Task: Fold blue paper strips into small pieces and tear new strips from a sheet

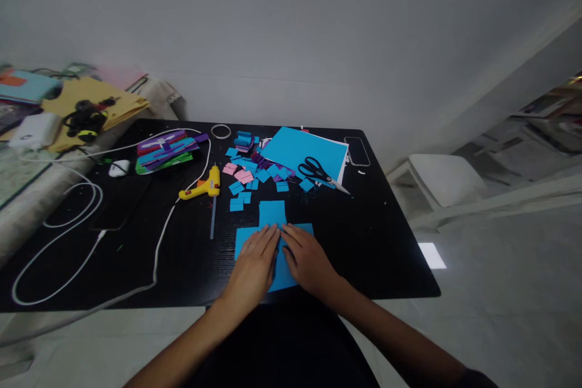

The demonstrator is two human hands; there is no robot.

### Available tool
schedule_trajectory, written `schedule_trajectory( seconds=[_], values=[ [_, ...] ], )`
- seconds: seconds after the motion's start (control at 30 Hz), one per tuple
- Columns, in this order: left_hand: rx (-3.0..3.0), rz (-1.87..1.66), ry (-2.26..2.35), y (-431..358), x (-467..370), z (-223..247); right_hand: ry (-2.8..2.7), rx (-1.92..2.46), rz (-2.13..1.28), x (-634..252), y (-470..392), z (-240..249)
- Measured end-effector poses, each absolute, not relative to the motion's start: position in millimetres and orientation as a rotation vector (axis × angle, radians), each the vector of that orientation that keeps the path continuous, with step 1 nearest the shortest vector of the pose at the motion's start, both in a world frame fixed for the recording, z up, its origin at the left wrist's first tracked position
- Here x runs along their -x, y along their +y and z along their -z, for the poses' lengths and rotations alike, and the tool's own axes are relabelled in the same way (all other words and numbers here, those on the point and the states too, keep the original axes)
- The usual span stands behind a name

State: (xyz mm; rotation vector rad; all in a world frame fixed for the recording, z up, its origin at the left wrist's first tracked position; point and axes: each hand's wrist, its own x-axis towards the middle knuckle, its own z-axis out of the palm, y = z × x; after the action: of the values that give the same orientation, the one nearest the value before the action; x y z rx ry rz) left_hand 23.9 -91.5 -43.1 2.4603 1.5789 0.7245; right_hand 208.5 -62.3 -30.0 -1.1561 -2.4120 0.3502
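A cross-shaped piece of blue paper (273, 213) lies at the front of the black table. My left hand (255, 260) rests flat on its left half, fingers stretched forward. On the right half lies my right hand (310, 259), fingers extended and its tips close to those of the left. Both palms cover much of the paper's middle. Beyond the hands, small blue paper squares (262, 175) are scattered with a few pink ones (244, 176). Black-handled scissors (324, 175) lie partly open across a large blue sheet (305, 150).
A yellow glue gun (202, 184) with its glue stick lies to the left, its white cable (157, 254) running over the table's front edge. Colored paper strips (166, 150), a dark phone (119, 206) and a clear phone case (357, 151) are also on the table. A white stool (445, 179) stands right.
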Motion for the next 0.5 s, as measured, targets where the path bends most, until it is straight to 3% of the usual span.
schedule_trajectory(
  seconds=[0.5],
  values=[
    [-2.459, -0.53, 1.821, -93, -48, 35, -2.423, 1.202, -0.39, -209, -63, 33]
  ],
)
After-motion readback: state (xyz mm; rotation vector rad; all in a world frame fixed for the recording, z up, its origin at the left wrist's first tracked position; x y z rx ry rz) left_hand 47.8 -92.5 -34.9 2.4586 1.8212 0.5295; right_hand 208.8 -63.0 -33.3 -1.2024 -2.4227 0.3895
